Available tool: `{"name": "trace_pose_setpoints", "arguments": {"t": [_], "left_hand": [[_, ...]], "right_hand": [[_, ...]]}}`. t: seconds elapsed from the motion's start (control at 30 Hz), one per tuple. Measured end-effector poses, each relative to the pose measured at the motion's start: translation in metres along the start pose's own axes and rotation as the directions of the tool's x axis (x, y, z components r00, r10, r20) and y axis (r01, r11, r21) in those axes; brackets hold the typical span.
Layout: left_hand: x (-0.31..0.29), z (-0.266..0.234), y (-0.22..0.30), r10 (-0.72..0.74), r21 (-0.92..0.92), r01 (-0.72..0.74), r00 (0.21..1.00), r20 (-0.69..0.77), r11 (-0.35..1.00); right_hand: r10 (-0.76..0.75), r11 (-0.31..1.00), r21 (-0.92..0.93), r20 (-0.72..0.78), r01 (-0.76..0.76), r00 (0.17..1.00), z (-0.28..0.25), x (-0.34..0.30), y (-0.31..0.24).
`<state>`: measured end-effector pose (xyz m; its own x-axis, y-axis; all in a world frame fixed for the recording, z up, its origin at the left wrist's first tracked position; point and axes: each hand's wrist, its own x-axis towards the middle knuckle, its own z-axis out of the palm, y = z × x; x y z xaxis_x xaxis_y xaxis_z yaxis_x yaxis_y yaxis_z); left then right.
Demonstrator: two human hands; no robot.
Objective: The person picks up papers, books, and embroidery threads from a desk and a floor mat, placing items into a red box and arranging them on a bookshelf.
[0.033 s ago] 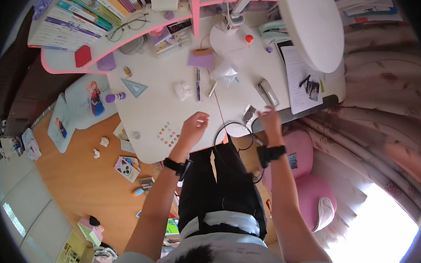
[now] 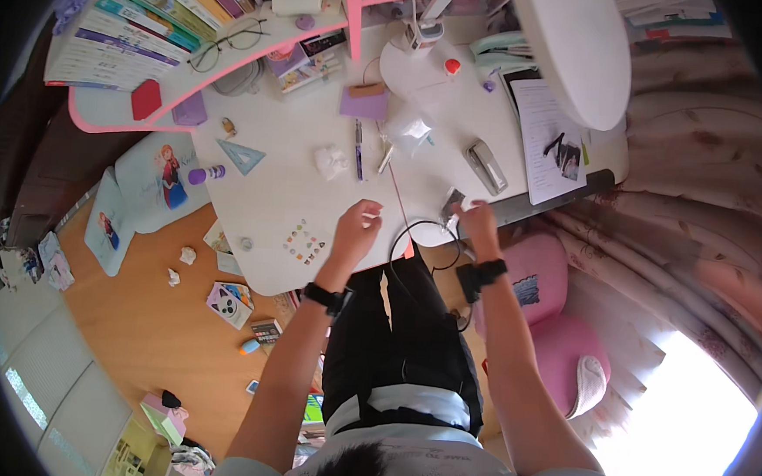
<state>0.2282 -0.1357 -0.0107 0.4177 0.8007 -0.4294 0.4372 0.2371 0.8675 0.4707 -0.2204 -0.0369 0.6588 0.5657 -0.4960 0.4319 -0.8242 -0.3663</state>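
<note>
My right hand [image 2: 479,227] is at the front right of the white desk, its fingertips closed on the edge of a small clear packet with dark contents [image 2: 454,201]. Part of the packet is hidden behind the fingers. My left hand [image 2: 357,227] hovers over the desk's front edge with its fingers loosely bent and the thumb apart, holding nothing. A sheet of small coloured stickers [image 2: 305,241] lies left of it. Beyond the hands are a crumpled white tissue [image 2: 331,162], a dark pen [image 2: 358,151], a clear plastic bag [image 2: 409,128] and a grey stapler [image 2: 486,167].
A black cable [image 2: 395,255] loops at the desk's front edge between my hands. A lamp with a round white head [image 2: 575,58] overhangs the right side, above printed papers [image 2: 539,143]. A pink chair [image 2: 540,283] stands to the right. A blue set square [image 2: 242,156] lies at left.
My right hand has moved slightly left and down onto the packet, which now looks tilted and partly covered. My left hand has shifted slightly to the right.
</note>
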Motion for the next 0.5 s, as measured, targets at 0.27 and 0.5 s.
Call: {"name": "trace_pose_setpoints", "arguments": {"t": [0.27,0.5], "left_hand": [[-0.012,0.089,-0.064,0.160,0.272,-0.154,0.987,0.000,0.950],[-0.053,0.124,-0.055,-0.067,0.208,-0.062,0.824,0.562,0.976]], "right_hand": [[0.062,0.973,0.221,0.043,-0.071,0.997,0.042,-0.001,-0.003],[-0.059,0.703,0.706,0.180,-0.087,0.982,-0.061,-0.010,-0.028]]}}
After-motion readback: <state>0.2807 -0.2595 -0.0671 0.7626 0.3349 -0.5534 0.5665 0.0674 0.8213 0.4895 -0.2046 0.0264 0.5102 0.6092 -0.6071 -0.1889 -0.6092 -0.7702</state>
